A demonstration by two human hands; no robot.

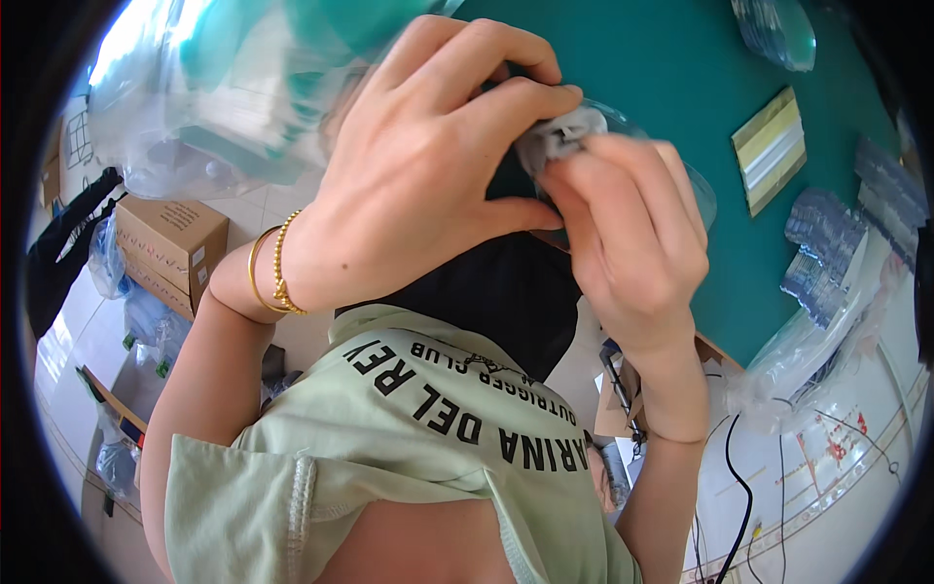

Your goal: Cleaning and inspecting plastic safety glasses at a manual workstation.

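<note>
A small grey-and-white crumpled piece (564,134) sits between my two hands above the green tabletop, with clear plastic (702,195) showing behind it. My right hand (632,243) pinches this piece between bent fingers. My left hand (409,165), wearing gold bracelets at the wrist, curls its fingers over the far side of the same piece. Its thumb reaches across toward the right hand's fingers. The fingers hide much of what is held, so its exact kind does not show.
A large clear plastic bag (214,107) stands at the left. On the green table (671,49) lie a yellow-and-silver flat piece (771,151), clear plastic pieces (778,34) and stacked greyish plastic parts (827,243). A cardboard box (170,243) and a black cable (744,496) are on the floor.
</note>
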